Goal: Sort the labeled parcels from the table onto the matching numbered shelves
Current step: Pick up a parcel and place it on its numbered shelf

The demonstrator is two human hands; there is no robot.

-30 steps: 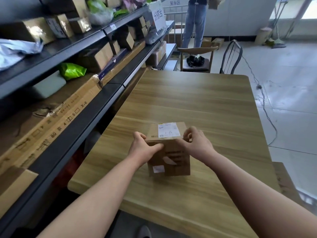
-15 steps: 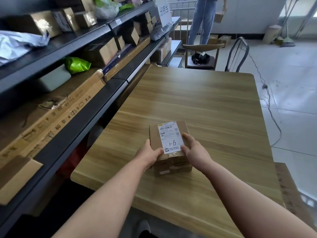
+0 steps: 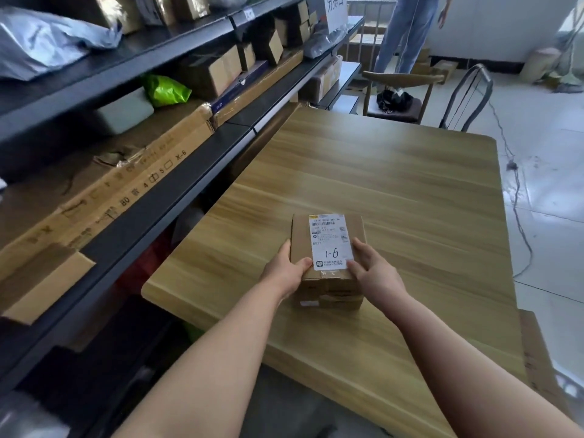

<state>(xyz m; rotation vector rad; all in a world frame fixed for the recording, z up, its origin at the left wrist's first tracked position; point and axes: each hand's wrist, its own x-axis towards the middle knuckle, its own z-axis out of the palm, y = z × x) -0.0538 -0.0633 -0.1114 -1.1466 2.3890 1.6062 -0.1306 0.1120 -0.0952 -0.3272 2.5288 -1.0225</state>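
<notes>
Gripping one cardboard parcel [image 3: 325,248] from both sides. Left hand [image 3: 286,273] curled round its left edge, thumb on top. Right hand [image 3: 374,273] wrapped on the right edge, thumb on the label corner. Both holding, neither idle.

Located over the table [image 3: 395,191], toward its near end and closer to its left edge. Can't tell whether resting on the table top or lifted just clear of it.

White label [image 3: 330,241] facing up, handwritten "1-6" readable.

Progress, as a judgement: late in the sort. Shelves [image 3: 177,197] along the table's left edge already loaded, and only this one parcel seen to handle. Identified, not yet shelved.

Left to do:
- find the 1-6 slot
- lift and carry across the table's left edge
- set down

Can't read any shelf number tags, too blurred.

On the shelving left of the table: long flat carton [image 3: 126,191] marked "X-6", green bag [image 3: 166,90], small boxes [image 3: 221,67], grey mailer [image 3: 47,42] higher up. Can't tell whether any of it came from this job.

Past the table's far end: chair [image 3: 401,90] with a dark bundle on the seat, and a second person [image 3: 407,30] standing. Cable [image 3: 518,197] trailing on the floor off the table's right edge.

Risk, judged low: small rigid box, two-hand grip, short reach.
</notes>
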